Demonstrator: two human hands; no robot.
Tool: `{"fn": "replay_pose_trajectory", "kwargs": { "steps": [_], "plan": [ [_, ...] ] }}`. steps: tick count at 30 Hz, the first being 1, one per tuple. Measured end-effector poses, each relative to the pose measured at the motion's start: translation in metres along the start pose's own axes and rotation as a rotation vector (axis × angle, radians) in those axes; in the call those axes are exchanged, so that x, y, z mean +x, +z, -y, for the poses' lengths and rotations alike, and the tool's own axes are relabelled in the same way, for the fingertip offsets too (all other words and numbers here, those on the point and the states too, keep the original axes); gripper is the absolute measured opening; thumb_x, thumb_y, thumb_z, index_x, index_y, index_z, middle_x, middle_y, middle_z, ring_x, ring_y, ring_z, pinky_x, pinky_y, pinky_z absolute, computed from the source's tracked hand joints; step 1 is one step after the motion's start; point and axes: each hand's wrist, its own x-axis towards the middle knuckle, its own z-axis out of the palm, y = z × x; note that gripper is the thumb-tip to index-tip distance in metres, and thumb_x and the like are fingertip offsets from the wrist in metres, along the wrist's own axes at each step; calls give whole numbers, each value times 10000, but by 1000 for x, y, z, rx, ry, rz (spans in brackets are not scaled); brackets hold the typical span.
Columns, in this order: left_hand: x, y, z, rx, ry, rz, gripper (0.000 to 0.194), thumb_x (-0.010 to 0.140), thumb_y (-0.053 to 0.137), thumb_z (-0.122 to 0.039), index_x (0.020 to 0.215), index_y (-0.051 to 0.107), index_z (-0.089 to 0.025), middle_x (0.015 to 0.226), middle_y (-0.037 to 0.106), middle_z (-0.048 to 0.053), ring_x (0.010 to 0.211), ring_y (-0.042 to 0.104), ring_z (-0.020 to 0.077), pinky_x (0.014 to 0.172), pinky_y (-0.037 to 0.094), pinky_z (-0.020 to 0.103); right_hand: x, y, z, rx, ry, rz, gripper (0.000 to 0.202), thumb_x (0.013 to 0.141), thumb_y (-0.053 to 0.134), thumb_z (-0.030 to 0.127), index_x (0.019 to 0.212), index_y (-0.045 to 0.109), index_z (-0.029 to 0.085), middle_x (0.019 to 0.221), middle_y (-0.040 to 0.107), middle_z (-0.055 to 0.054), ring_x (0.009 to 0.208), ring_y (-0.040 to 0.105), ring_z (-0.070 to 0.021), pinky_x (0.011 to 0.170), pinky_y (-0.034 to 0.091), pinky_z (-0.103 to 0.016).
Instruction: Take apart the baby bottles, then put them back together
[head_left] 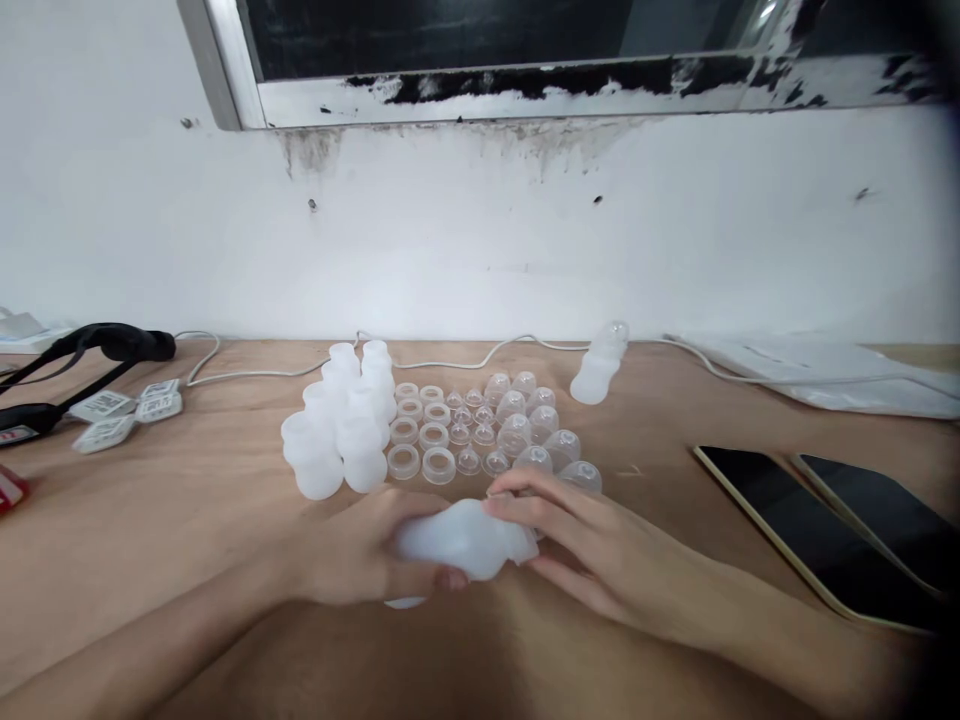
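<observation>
Frosted white plastic, soft-looking and rounded, makes up the translucent bottle body lying on its side near the front middle of the bare plywood tabletop. The left hand wraps it from nine o'clock, fingers curled under and thumb pressed along its lower edge, clamped on the bottle. The right hand comes in from three o'clock, its fingertips closed on the bottle's narrower end.

At twelve o'clock from the hands, parts stand sorted in rows. Leftmost is a cluster of matte white, waisted plastic bottles, upright and touching one another. Just beside them sit two columns of clear, thick-walled screw rings, flat and round. Next come small clear silicone teats with pointed tips, then glossy clear domed caps running back toward one o'clock; the nearest cap lies just behind the right fingers.

At one o'clock, well apart from the rows, stands one assembled frosted bottle with a clear dome cap, slightly tilted in view. A thin white cable snakes along the table's back edge against the stained white wall. At ten o'clock lie black straps and small white labelled tags. At three to four o'clock rest two flat, dark-screened phones with pale edges, side by side.
</observation>
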Motion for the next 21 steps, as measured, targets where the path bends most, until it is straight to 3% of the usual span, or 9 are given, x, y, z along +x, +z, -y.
{"fn": "replay_pose_trajectory", "kwargs": {
  "steps": [3, 7, 10, 12, 13, 16, 17, 19, 21],
  "plan": [
    [0, 1, 6, 56, -51, -109, 341, 750, 477, -416, 1021, 496, -210, 819, 565, 6, 674, 518, 129, 541, 380, 203, -4, -6, 1, 76, 0, -32, 276, 765, 499, 251, 1038, 461, 240, 1077, 497, -56, 1044, 455, -165, 874, 390, -307],
    [1, 11, 13, 277, -45, -246, 419, 734, 484, -403, 1109, 428, -225, 911, 564, 23, 752, 533, 166, 610, 402, 255, 1, -1, -6, 142, 295, -203, 300, 804, 432, 327, 1097, 418, 268, 1115, 485, -43, 1052, 450, -184, 877, 385, -351],
    [0, 15, 6, 430, -18, -283, 453, 738, 462, -404, 1139, 389, -206, 996, 542, 49, 802, 531, 193, 646, 414, 296, 8, 7, -10, 350, 458, 22, 343, 838, 334, 385, 1139, 409, 240, 946, 565, -52, 856, 554, -173, 729, 467, -332],
    [-6, 15, 0, 462, -24, -270, 401, 738, 456, -410, 1071, 440, -187, 975, 541, 56, 836, 515, 205, 664, 418, 307, 11, 8, -11, 477, 453, 176, 362, 825, 364, 384, 1149, 410, 229, 843, 582, -43, 748, 574, -157, 628, 490, -293],
    [-11, 15, -2, 459, -28, -258, 358, 737, 458, -410, 1014, 474, -183, 950, 541, 55, 848, 506, 208, 679, 417, 312, 11, 8, -10, 472, 420, 171, 359, 806, 407, 365, 1141, 420, 236, 871, 576, -45, 776, 569, -159, 629, 491, -286],
    [-39, 18, 5, 400, -75, -264, 289, 751, 449, -420, 936, 515, -208, 933, 534, 47, 846, 499, 203, 719, 413, 329, 9, 2, -9, 262, 274, -28, 315, 761, 481, 284, 1076, 476, 266, 1069, 496, -54, 966, 494, -180, 729, 472, -297],
    [-51, 21, 13, 361, -112, -320, 322, 753, 448, -429, 1003, 488, -230, 970, 530, 48, 854, 504, 205, 714, 419, 326, 8, 1, -9, 199, 251, -52, 307, 769, 464, 275, 1076, 480, 273, 1109, 467, -56, 950, 496, -176, 716, 474, -296],
    [-74, 28, 36, 274, -284, -653, 437, 740, 457, -458, 1113, 400, -240, 1036, 526, 63, 935, 492, 234, 745, 420, 341, 6, 1, -11, 101, 270, -2, 328, 780, 438, 287, 1107, 462, 284, 1140, 432, -64, 782, 531, -139, 637, 478, -282],
    [-92, 35, 61, 134, -521, -851, 449, 749, 444, -467, 1116, 369, -220, 971, 558, 57, 932, 501, 240, 721, 429, 345, 6, 7, -13, 26, 309, 98, 344, 777, 445, 315, 1119, 451, 281, 1141, 416, -65, 640, 510, -96, 602, 467, -275]
  ]
}}
